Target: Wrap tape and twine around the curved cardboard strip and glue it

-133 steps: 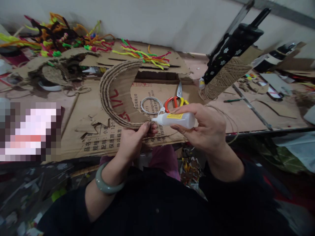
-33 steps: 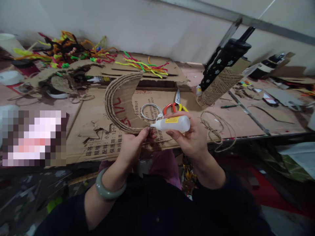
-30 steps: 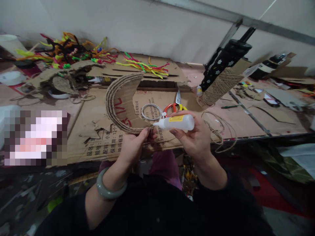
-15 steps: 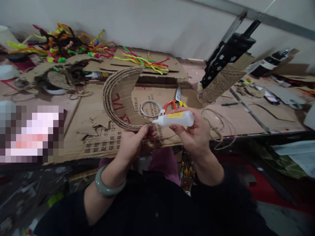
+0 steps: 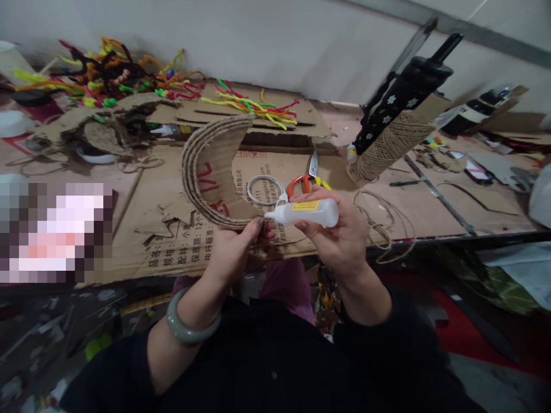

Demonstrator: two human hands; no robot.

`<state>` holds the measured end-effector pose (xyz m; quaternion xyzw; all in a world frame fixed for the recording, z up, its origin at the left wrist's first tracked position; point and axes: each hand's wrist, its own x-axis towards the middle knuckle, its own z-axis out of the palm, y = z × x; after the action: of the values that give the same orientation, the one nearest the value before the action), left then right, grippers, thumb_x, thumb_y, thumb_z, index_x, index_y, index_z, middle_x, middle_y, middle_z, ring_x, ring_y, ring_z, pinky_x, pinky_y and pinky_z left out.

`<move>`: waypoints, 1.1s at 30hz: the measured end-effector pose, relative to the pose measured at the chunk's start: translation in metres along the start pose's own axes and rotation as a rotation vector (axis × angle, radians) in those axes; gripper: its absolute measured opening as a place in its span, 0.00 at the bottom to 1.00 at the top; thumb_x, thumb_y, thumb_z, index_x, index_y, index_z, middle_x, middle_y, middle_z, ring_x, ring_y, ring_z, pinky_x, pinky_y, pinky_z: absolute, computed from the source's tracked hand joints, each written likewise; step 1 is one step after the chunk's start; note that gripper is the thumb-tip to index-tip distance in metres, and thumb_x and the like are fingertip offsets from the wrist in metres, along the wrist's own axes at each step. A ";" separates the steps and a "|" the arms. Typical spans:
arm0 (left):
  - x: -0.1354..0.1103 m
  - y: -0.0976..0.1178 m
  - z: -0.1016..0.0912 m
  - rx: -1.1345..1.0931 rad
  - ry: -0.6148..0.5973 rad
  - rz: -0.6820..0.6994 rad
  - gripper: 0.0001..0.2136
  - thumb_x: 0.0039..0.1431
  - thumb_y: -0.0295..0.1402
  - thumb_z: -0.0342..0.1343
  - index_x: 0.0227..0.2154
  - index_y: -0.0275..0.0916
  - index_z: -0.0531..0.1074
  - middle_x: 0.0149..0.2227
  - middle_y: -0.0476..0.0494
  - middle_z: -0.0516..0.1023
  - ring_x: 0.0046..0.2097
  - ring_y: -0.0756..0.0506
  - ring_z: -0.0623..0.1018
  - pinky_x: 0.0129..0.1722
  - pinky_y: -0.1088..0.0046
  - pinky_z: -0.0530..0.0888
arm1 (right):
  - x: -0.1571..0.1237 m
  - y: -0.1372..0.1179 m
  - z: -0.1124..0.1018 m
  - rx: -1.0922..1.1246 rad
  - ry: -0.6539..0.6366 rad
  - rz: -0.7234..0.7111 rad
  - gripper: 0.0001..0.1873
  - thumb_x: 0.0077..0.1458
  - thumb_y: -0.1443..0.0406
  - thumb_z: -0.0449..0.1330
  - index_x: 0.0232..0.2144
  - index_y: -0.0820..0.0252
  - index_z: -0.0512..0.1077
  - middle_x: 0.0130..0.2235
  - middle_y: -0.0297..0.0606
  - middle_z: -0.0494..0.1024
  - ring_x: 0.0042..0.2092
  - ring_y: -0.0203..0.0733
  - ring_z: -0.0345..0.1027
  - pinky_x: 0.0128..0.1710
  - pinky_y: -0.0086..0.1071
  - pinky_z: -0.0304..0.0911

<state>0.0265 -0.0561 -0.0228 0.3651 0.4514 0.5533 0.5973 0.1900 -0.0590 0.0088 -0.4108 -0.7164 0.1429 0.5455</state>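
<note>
My left hand (image 5: 236, 252) pinches the lower tip of a crescent-shaped cardboard piece (image 5: 215, 166) whose outer edge is wrapped in rows of jute twine. It holds the piece upright above the table. My right hand (image 5: 340, 232) is closed round a small white glue bottle (image 5: 310, 213) with a yellow label. The bottle lies sideways, its nozzle pointing left and almost touching the tip of the crescent by my left fingers. A grey-green bangle (image 5: 189, 324) sits on my left wrist.
Flattened cardboard sheets (image 5: 167, 241) cover the table. Orange-handled scissors (image 5: 306, 178) and a white ring (image 5: 263, 189) lie behind the bottle. Loose twine (image 5: 383, 226) lies to the right. A twine-wrapped dark tube (image 5: 394, 135) leans at back right; coloured pipe cleaners (image 5: 249, 106) lie at back.
The hands and bottle have stayed almost still; the nozzle stays at the crescent's tip. The view has only shifted slightly.
</note>
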 end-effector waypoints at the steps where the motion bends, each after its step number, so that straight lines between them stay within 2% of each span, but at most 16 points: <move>1: 0.000 0.000 0.000 0.002 0.000 -0.002 0.07 0.49 0.35 0.64 0.25 0.35 0.78 0.24 0.44 0.80 0.25 0.47 0.79 0.25 0.73 0.78 | 0.000 0.000 0.000 -0.013 0.000 -0.007 0.14 0.52 0.60 0.66 0.41 0.51 0.69 0.40 0.32 0.80 0.42 0.43 0.74 0.50 0.45 0.66; 10: 0.000 -0.003 -0.001 -0.010 0.004 -0.069 0.08 0.50 0.36 0.63 0.26 0.35 0.78 0.25 0.43 0.81 0.25 0.47 0.80 0.26 0.72 0.79 | 0.002 -0.001 0.001 -0.048 0.021 -0.065 0.12 0.52 0.61 0.66 0.39 0.51 0.71 0.38 0.31 0.81 0.40 0.42 0.76 0.58 0.50 0.61; 17: -0.001 -0.001 0.000 -0.005 0.024 -0.056 0.06 0.50 0.34 0.62 0.25 0.36 0.78 0.24 0.44 0.81 0.26 0.46 0.80 0.27 0.72 0.79 | 0.005 -0.004 0.003 -0.065 0.048 -0.081 0.08 0.51 0.62 0.66 0.35 0.51 0.72 0.36 0.30 0.82 0.39 0.42 0.77 0.57 0.50 0.63; 28: 0.000 -0.001 0.001 -0.029 0.010 -0.030 0.05 0.49 0.33 0.63 0.25 0.36 0.78 0.24 0.45 0.81 0.25 0.47 0.80 0.26 0.74 0.79 | 0.006 -0.005 0.005 -0.080 0.043 -0.091 0.09 0.51 0.64 0.67 0.36 0.49 0.74 0.36 0.28 0.82 0.38 0.42 0.77 0.57 0.51 0.61; 33: 0.001 -0.001 0.000 -0.040 0.011 -0.025 0.06 0.49 0.33 0.63 0.27 0.35 0.78 0.25 0.45 0.81 0.25 0.48 0.80 0.26 0.74 0.79 | 0.008 -0.004 0.003 -0.046 -0.009 -0.034 0.12 0.51 0.62 0.67 0.38 0.51 0.71 0.38 0.32 0.80 0.41 0.43 0.74 0.48 0.44 0.68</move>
<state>0.0272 -0.0550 -0.0240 0.3444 0.4481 0.5568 0.6087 0.1849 -0.0548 0.0149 -0.4103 -0.7288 0.1190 0.5351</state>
